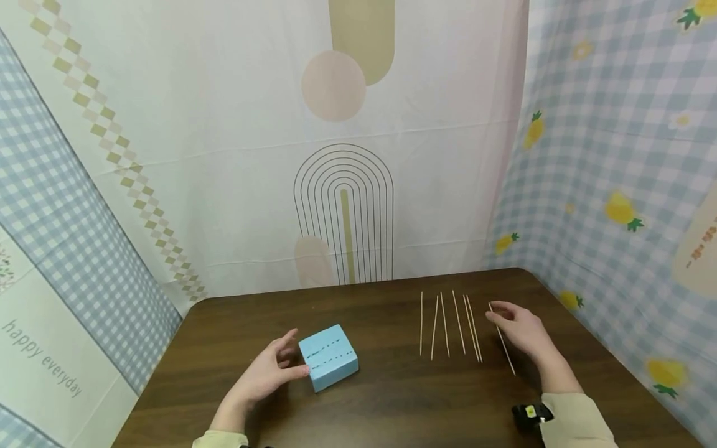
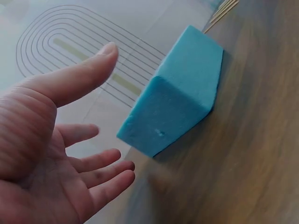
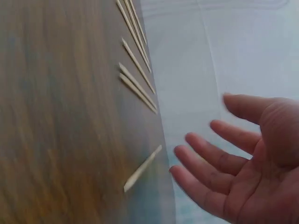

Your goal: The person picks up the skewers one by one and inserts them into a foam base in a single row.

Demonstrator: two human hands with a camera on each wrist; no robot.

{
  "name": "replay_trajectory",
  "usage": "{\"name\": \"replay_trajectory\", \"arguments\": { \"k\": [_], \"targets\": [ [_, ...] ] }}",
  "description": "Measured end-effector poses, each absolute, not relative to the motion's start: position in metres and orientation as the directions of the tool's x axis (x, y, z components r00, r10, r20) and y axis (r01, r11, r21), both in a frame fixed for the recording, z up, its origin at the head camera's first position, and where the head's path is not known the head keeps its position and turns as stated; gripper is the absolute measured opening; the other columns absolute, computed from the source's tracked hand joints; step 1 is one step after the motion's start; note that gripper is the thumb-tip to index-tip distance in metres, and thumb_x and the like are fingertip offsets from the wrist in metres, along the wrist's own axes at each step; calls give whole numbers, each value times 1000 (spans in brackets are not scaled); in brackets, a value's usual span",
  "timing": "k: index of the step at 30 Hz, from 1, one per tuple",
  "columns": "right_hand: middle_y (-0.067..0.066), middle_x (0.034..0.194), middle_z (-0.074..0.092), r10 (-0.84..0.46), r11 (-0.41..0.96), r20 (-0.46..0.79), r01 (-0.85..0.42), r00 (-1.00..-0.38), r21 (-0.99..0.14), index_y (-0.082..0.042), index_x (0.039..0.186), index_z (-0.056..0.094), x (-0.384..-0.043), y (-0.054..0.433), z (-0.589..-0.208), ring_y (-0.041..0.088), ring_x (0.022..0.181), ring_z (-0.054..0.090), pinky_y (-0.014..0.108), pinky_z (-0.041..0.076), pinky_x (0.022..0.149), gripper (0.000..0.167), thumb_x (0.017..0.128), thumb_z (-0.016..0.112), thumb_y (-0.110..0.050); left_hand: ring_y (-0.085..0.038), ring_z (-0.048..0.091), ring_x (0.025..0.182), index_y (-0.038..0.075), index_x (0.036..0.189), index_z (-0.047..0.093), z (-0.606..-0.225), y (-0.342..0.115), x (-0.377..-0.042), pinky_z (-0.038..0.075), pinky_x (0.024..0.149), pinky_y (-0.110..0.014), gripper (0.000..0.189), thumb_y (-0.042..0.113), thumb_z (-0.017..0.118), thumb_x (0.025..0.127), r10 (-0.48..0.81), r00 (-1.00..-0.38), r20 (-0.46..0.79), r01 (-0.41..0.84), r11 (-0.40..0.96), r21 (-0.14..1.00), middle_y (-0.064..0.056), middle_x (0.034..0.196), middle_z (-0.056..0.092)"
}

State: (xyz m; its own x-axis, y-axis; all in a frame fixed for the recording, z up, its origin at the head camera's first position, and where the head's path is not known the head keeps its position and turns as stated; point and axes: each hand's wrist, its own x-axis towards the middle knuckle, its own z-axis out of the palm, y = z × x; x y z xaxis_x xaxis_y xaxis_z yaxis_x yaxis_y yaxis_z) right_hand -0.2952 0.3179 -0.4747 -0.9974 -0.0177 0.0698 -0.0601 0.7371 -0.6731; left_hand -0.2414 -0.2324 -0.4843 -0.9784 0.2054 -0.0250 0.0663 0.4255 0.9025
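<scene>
A light blue foam-like block (image 1: 328, 356) with rows of dark dots along its top lies on the table. My left hand (image 1: 266, 373) is at its left side, fingers loosely spread; the left wrist view shows a gap between the thumb (image 2: 105, 56) and the block (image 2: 177, 98). On the right, my right hand (image 1: 523, 330) hovers by a thin wooden skewer (image 1: 506, 351), its fingers relaxed. In the right wrist view that skewer (image 3: 142, 169) lies apart from the fingers (image 3: 201, 168), and neither hand holds anything.
Several more thin skewers (image 1: 422, 323) lie in a loose row between the block and my right hand. The dark wooden table (image 1: 370, 417) ends against a patterned white cloth (image 1: 241, 205) at the back. A checked cloth (image 1: 616, 155) hangs at the right.
</scene>
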Motion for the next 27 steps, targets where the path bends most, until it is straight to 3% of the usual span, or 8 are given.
{"name": "replay_trajectory", "arguments": {
  "k": [7,14,21,27],
  "targets": [
    [35,135,63,-4,655,-18,11,-1000,-756,11,153,47,-298,332,-481,43,112,68,50,58,87,61,108,66,-26,-46,54,136,-1,155,49,-491,-225,-242,46,109,-61,90,18,96,81,200,-980,-4,82,423,902,-25,149,53],
    [40,134,60,-22,605,-80,50,-997,-795,16,151,44,-300,339,-489,41,111,69,45,60,85,60,103,70,-8,-51,50,140,-4,157,41,-497,-217,-241,42,112,-64,99,12,97,78,221,-975,4,95,405,909,-28,149,53],
    [39,131,61,3,583,-101,84,-995,-808,17,149,46,-303,342,-496,30,102,72,38,60,80,63,97,75,-4,-54,46,143,-2,164,33,-502,-213,-240,39,113,-65,109,12,98,77,195,-981,-18,65,407,911,-32,155,49],
    [34,122,67,52,607,-93,105,-994,-788,16,145,51,-305,343,-497,27,96,72,36,59,76,64,92,81,-4,-57,44,144,-1,166,32,-503,-214,-244,39,114,-65,106,12,95,82,230,-973,-19,78,408,910,-34,159,43]
  ]
}}
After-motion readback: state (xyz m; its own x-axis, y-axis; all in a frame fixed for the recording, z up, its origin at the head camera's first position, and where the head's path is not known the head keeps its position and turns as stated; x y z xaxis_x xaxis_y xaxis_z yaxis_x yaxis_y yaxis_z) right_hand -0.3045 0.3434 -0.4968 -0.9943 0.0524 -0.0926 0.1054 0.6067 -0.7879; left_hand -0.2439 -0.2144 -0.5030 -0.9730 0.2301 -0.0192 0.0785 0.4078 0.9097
